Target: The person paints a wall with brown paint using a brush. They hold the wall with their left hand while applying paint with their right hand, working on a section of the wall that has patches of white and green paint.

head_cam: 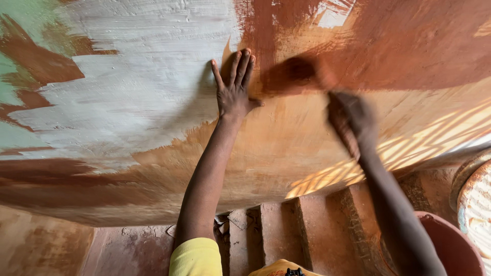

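My left hand [234, 89] lies flat on the wall [143, 92], fingers spread and pointing up, on the border between a white-grey patch and the brown coat. My right hand [350, 118] is blurred by motion and grips a paintbrush [294, 71], whose dark bristle end presses on the wall just right of my left hand. Wet red-brown paint [399, 46] covers the wall's upper right. Lower down the coat is thinner and orange-brown. Pale green shows at the far left.
A red-brown bucket [452, 245] stands at the lower right under my right arm. A round rusty white-painted object [475, 204] sits beside it. Reddish brick steps [307, 235] run along the wall's base. Striped sunlight falls on the lower right wall.
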